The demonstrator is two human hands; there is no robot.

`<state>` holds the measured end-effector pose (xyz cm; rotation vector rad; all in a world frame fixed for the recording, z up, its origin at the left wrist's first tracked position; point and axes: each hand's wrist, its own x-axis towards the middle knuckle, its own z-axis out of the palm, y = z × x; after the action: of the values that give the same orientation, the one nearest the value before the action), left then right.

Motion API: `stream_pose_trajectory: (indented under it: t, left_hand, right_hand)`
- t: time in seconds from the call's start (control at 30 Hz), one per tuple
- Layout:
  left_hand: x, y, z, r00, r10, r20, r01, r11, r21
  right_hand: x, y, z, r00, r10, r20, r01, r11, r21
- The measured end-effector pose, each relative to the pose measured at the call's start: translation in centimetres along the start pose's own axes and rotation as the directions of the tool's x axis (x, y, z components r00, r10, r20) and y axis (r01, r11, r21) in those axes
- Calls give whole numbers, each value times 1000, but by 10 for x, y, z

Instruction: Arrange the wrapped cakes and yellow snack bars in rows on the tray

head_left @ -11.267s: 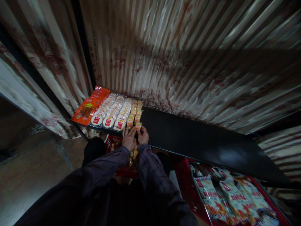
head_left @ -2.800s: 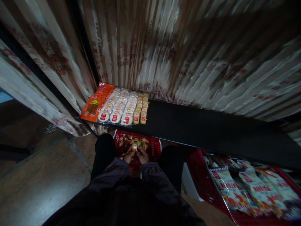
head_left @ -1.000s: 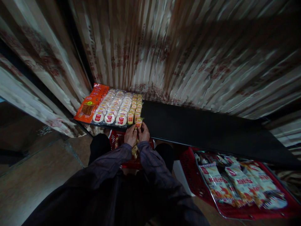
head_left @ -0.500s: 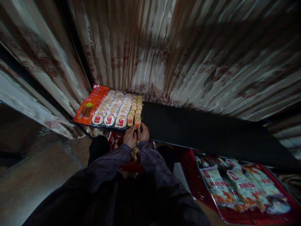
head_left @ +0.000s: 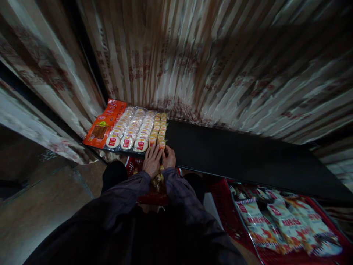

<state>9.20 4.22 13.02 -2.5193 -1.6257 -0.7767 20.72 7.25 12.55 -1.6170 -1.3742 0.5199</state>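
Note:
Both my hands are at the front edge of a black shelf (head_left: 234,154). My left hand (head_left: 151,162) and my right hand (head_left: 168,158) are side by side, fingers pressed on the front packs of two rows of small yellow snack packs (head_left: 160,129). Left of those rows lie rows of round white packs with red labels (head_left: 132,129) and an orange packet (head_left: 102,125). Under my wrists a red basket (head_left: 154,193) holds more small yellow packs. What the fingers grip is too small to make out.
A striped, stained plastic curtain (head_left: 209,62) hangs behind the shelf. At the lower right a red basket (head_left: 289,224) is full of white and orange snack bags. Brown floor (head_left: 35,206) lies to the left. My dark-trousered knees flank the small basket.
My hands came up from the red basket to the shelf edge with yellow packs; over the last half second they pushed slightly further in against the right-hand yellow rows.

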Motion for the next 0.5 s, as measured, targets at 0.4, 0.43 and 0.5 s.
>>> stream_pose_trajectory:
  t: [0.4, 0.43, 0.5]
  left_hand:
    - [13, -6, 7, 1000, -13, 24, 11, 995, 100]
    - [15, -6, 7, 1000, -13, 22, 11, 995, 104]
    - [18, -7, 9, 1000, -19, 9, 18, 994, 108]
  right_hand:
    - [27, -1, 4, 982, 184, 37, -186, 930, 316]
    - [31, -3, 5, 978, 202, 48, -206, 914, 349]
    - [38, -5, 9, 972, 226, 62, -232, 889, 396]
